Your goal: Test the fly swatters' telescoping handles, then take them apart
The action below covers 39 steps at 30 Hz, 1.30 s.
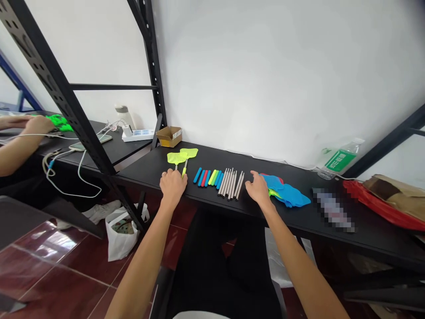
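My left hand (173, 186) is closed over the lower end of a yellow-green fly swatter (177, 158). A second yellow-green fly swatter (189, 153) lies beside it, its handle against my thumb side. My right hand (257, 188) is at the table, index finger stretched out and the others partly bent, with nothing seen in it. Next to it lies a pile of blue swatter heads (292, 195), with some red and yellow-green showing. Between my hands are a row of coloured handles (208, 177), blue, red and yellow-green, and several metal rods (229, 184).
A small cardboard box (169, 136) stands at the back left by the black shelf post. Rightward are a water bottle (341, 158), a blurred packet (334, 210) and a red bag (381, 204). At far left, another person's hands (33, 126) handle something green.
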Motion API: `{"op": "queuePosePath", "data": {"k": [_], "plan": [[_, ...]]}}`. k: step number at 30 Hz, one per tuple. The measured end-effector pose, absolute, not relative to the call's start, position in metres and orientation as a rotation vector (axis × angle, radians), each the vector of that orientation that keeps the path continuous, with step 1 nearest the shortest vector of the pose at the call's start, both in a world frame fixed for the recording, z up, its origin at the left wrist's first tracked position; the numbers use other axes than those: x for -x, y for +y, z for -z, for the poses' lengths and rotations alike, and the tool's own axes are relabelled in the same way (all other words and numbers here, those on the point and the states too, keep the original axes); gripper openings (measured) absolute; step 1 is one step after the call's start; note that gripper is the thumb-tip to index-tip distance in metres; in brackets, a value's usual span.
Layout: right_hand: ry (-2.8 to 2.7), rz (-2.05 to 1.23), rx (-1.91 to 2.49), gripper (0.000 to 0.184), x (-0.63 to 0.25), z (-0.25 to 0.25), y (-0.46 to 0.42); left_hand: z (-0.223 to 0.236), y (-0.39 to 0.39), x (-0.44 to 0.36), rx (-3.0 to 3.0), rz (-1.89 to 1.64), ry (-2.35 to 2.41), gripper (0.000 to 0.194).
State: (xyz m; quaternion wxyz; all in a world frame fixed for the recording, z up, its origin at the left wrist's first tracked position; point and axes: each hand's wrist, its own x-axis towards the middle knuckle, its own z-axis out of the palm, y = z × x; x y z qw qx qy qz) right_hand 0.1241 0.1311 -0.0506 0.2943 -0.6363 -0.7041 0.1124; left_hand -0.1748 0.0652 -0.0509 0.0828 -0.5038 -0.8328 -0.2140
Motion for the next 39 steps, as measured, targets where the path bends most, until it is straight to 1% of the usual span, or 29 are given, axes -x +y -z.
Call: {"op": "queuePosePath", "data": {"k": [3,5,10,13,15,16,18,21,24,26,28,35,37,39], "plan": [[-1.842,-0.365,1.551,0.053,-0.135,0.052,0.112,0.046,0.066,0.166,1.543,0.671,-2.411,0.039],[-1.78,-0.452,1.455,0.05,-0.146,0.052,0.094,0.039,0.066,0.155,1.57,0.755,-2.347,0.04],[-1.581,-0.837,1.177,0.039,-0.177,0.045,0.051,0.013,0.054,0.105,1.875,1.025,-2.134,0.034],[-1.482,-1.121,1.023,0.046,-0.188,0.036,0.037,0.003,0.035,0.064,2.27,1.056,-1.967,0.032],[-1.391,-1.294,0.927,0.051,-0.193,0.029,0.032,0.002,0.022,0.039,2.543,0.986,-1.78,0.029],[-1.336,-1.34,0.891,0.051,-0.194,0.026,0.031,0.003,0.016,0.029,2.633,0.947,-1.684,0.028],[-1.232,-1.354,0.855,0.047,-0.196,0.022,0.03,0.007,0.008,0.015,2.724,0.908,-1.548,0.027],[-1.199,-1.325,0.924,0.052,-0.199,0.02,0.032,0.013,0.005,0.012,2.737,0.916,-1.456,0.028],[-1.345,-1.399,1.022,0.055,-0.205,0.02,0.036,0.012,0.009,0.021,2.721,0.928,-1.403,0.029],[-1.45,-1.476,1.002,0.055,-0.211,0.021,0.037,0.007,0.011,0.029,2.773,0.876,-1.366,0.031],[-1.532,-1.483,0.939,0.055,-0.215,0.021,0.038,0.001,0.012,0.034,2.88,0.819,-1.347,0.034],[-1.781,-1.352,0.792,0.053,-0.211,0.014,0.03,-0.019,0.011,0.045,3.365,0.878,-1.391,0.045],[-1.838,-1.316,0.777,0.052,-0.218,0.009,0.028,-0.02,0.013,0.06,3.504,0.911,-1.455,0.05],[-1.813,-1.258,0.779,0.049,-0.236,0.005,0.03,-0.02,0.019,0.085,3.563,0.986,-1.621,0.053]]}}
